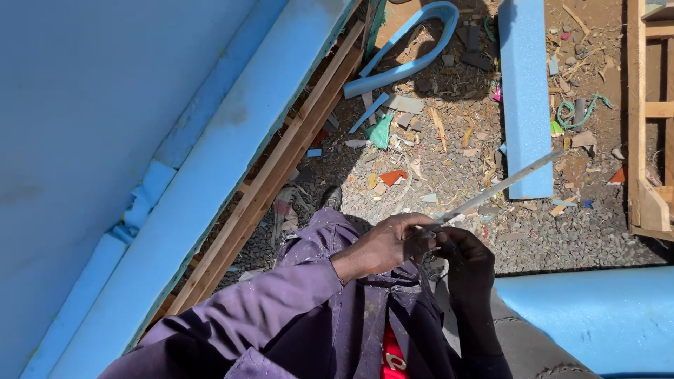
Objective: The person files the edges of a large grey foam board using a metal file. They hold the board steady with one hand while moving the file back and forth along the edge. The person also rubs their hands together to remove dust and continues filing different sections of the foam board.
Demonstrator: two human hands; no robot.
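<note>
Harsh sunlight, deep shadows, sharp focus

Right hand [465, 254] lies in shadow, its grip on the blade [502, 184] unclear

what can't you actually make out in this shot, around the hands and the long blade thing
- Head view: the near end of the long thin blade is hidden inside the left hand and right hand, so any handle is unseen.
- Right hand lies in shadow; its fingers cannot be told apart.
- Blue foam sheet: cut off by the left and top edges.
- Wooden frame: cut off by the right edge.
- Ground scraps: too small to identify.
</note>
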